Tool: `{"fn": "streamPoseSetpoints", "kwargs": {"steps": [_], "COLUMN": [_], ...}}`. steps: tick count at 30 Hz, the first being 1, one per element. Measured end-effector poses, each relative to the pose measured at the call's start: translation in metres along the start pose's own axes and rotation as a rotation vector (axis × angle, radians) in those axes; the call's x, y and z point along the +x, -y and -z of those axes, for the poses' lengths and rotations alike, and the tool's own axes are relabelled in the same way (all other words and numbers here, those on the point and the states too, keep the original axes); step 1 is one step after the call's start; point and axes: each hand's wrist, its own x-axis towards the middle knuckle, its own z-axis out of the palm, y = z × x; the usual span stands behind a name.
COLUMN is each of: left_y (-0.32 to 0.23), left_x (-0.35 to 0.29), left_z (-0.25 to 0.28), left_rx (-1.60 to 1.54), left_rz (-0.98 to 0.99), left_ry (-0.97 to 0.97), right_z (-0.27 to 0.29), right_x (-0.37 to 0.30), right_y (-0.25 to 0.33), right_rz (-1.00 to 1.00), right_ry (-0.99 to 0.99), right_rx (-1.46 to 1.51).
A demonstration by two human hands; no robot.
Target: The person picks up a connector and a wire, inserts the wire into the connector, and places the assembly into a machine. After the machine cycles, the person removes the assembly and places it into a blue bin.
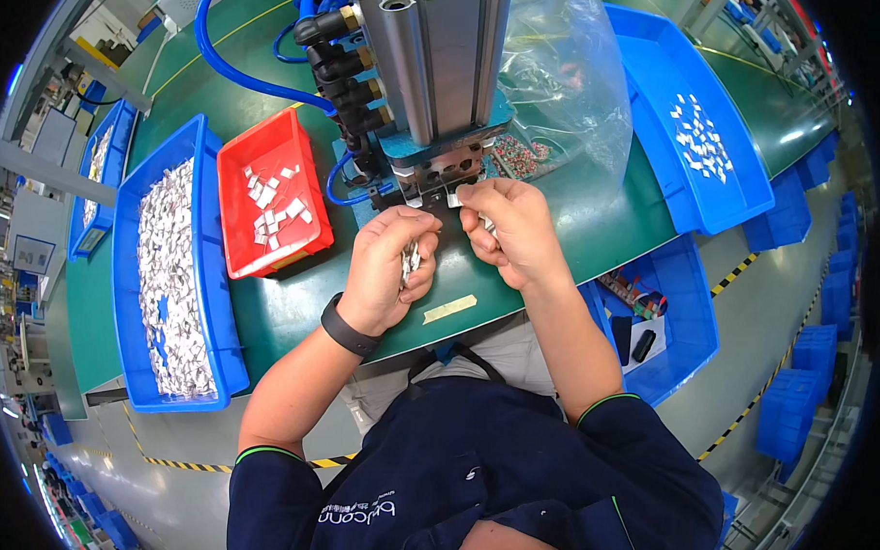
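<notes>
My left hand [387, 263] is closed around several small white pieces [409, 261], with its thumb and forefinger pressed together near the press. My right hand [515, 235] pinches a small white square piece [453, 201] at the front of the press's tooling [442, 170]. More white bits show under its curled fingers. A grey metal pneumatic press [428, 71] stands directly beyond both hands. The pieces are too small for me to tell their exact kind.
To the left, a red tray [231, 210] holds scattered white pieces, beside a blue bin [226, 350] heaped with them. At right, another blue bin [733, 210] holds a few. Blue air hoses [224, 69] and a clear plastic bag [572, 95] flank the press. Yellowish tape [449, 309] marks the green table.
</notes>
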Motion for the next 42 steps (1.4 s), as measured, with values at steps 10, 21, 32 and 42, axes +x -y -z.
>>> {"fn": "streamPoseSetpoints", "kwargs": {"steps": [10, 21, 32, 42], "left_y": [0.002, 0.002, 0.001, 0.005], "left_x": [-0.002, -0.002, -0.004, -0.005], "left_z": [-0.005, 0.001, -0.004, -0.001], "left_rx": [0.054, -0.037, 0.018, 0.168], "left_rz": [-0.066, -0.079, -0.109, 0.056], "left_ry": [-0.006, 0.037, 0.058, 0.174], "right_z": [0.004, 0.005, -0.009, 0.005], "right_x": [-0.007, -0.008, -0.013, -0.016], "right_y": [-0.010, -0.005, -0.012, -0.002], "right_rz": [0.028, -0.090, 0.014, -0.007], "right_ry": [0.109, 0.199, 0.206, 0.092], "right_rx": [-0.150, 0.038, -0.092, -0.127]}}
